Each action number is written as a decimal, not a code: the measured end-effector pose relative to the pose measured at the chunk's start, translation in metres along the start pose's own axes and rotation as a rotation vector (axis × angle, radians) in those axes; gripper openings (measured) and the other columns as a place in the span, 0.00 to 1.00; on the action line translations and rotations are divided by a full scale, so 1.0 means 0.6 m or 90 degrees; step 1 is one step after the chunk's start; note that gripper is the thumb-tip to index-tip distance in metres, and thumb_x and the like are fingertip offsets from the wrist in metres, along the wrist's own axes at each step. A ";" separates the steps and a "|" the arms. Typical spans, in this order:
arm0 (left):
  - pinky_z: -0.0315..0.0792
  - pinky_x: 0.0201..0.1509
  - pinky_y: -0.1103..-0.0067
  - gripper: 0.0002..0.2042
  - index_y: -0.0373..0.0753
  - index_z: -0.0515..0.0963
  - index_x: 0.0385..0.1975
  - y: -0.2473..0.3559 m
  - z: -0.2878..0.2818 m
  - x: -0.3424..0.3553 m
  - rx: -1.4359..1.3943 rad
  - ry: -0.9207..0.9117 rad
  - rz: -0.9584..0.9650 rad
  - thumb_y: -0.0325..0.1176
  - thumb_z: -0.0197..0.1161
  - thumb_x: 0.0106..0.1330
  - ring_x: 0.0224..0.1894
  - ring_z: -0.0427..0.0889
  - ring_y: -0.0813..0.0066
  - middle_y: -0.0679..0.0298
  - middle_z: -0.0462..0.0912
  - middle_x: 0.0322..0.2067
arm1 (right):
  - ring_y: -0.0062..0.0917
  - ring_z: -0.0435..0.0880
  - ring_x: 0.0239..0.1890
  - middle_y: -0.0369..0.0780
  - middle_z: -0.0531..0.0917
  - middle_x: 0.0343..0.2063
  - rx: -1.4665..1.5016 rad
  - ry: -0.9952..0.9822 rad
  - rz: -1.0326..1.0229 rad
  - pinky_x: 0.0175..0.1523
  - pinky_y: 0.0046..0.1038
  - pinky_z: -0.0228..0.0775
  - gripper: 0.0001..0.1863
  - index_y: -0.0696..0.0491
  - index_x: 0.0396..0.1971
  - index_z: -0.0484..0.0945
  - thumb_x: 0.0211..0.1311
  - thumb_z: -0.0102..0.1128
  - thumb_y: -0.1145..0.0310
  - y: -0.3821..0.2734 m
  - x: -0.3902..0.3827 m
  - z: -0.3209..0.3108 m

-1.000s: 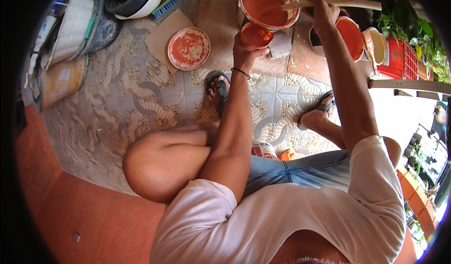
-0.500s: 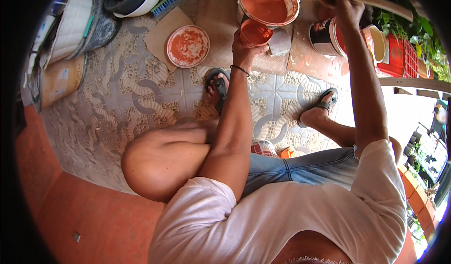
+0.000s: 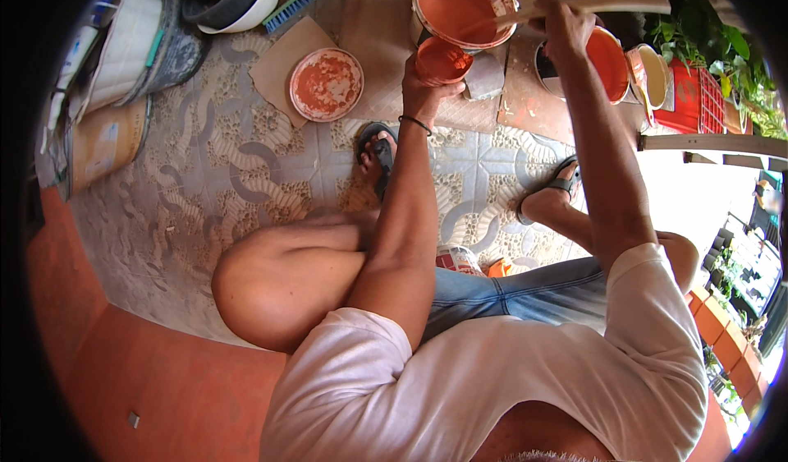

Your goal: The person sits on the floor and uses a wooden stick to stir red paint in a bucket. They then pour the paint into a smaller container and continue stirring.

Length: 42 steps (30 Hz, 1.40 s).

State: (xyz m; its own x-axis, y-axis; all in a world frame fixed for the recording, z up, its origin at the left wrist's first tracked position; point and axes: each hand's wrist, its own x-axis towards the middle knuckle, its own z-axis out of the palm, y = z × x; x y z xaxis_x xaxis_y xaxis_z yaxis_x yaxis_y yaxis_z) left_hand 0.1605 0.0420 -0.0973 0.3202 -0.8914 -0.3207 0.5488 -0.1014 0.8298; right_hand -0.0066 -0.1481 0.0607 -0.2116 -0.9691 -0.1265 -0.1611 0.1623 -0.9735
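My left hand (image 3: 421,92) is wrapped round a small cup (image 3: 444,61) coated inside with orange paint. The cup is tilted beside the near rim of a white bucket (image 3: 510,2) of orange paint. Gripped in my right hand (image 3: 566,31) is a long wooden stick (image 3: 636,3). Its lower end dips into the paint at the bucket's right side, and the other end reaches away to the right. Close to the cup, a flat grey piece (image 3: 485,82) lies on the brown board (image 3: 386,76).
A paint-smeared round lid (image 3: 327,84) lies on cardboard at left. Beyond my right wrist are a can with a red-orange inside (image 3: 609,66), a cream tub (image 3: 655,78) and a red crate (image 3: 698,96). Stacked buckets (image 3: 123,43) and a blue-bristled brush (image 3: 308,2) are far left.
My right hand has moved left and slightly nearer with the stick, whose dipped end has shifted towards the bucket's near right side. The left hand and cup have hardly moved.
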 end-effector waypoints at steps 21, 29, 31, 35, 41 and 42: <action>0.90 0.57 0.70 0.48 0.40 0.73 0.68 0.013 0.002 -0.003 -0.032 0.000 0.021 0.14 0.85 0.39 0.58 0.88 0.67 0.61 0.86 0.59 | 0.36 0.89 0.43 0.44 0.83 0.41 0.562 0.143 0.251 0.44 0.40 0.94 0.10 0.61 0.43 0.80 0.69 0.70 0.72 0.136 -0.137 -0.162; 0.94 0.46 0.70 0.48 0.46 0.71 0.70 0.020 0.001 -0.005 -0.019 -0.007 -0.047 0.14 0.85 0.45 0.57 0.89 0.66 0.63 0.84 0.60 | 0.42 0.89 0.39 0.49 0.84 0.41 0.679 0.061 0.402 0.41 0.31 0.92 0.09 0.61 0.42 0.80 0.68 0.68 0.72 0.124 -0.119 -0.255; 0.94 0.46 0.70 0.48 0.46 0.71 0.70 0.018 -0.001 -0.003 -0.007 -0.007 -0.043 0.15 0.86 0.45 0.57 0.89 0.66 0.62 0.84 0.60 | 0.43 0.89 0.36 0.51 0.85 0.40 0.696 0.048 0.398 0.39 0.31 0.92 0.09 0.62 0.41 0.81 0.68 0.68 0.72 0.107 -0.118 -0.272; 0.93 0.47 0.68 0.47 0.45 0.72 0.69 0.008 -0.006 0.004 0.009 -0.008 -0.019 0.16 0.86 0.45 0.56 0.89 0.66 0.62 0.84 0.60 | 0.42 0.89 0.36 0.52 0.86 0.39 0.657 -0.042 0.321 0.39 0.30 0.90 0.10 0.63 0.42 0.80 0.68 0.68 0.73 0.060 -0.120 -0.307; 0.92 0.48 0.68 0.46 0.45 0.72 0.69 0.012 -0.006 0.000 -0.018 -0.020 -0.013 0.17 0.85 0.45 0.56 0.89 0.66 0.62 0.85 0.58 | 0.38 0.92 0.40 0.46 0.89 0.37 0.491 -0.086 0.179 0.44 0.35 0.90 0.09 0.62 0.45 0.83 0.70 0.67 0.73 -0.017 -0.123 -0.334; 0.92 0.48 0.68 0.46 0.45 0.72 0.69 0.016 -0.005 -0.002 -0.022 -0.028 -0.004 0.17 0.85 0.45 0.56 0.89 0.66 0.62 0.85 0.58 | 0.39 0.93 0.40 0.46 0.88 0.39 0.399 -0.078 0.170 0.44 0.35 0.91 0.08 0.61 0.43 0.83 0.70 0.67 0.73 -0.030 -0.125 -0.329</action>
State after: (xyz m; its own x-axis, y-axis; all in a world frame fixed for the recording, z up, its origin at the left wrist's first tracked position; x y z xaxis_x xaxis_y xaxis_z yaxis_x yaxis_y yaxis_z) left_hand 0.1678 0.0433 -0.0904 0.2822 -0.9096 -0.3049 0.5774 -0.0928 0.8112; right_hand -0.1783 -0.0415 0.1257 -0.0501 -0.9309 -0.3618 0.4771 0.2960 -0.8275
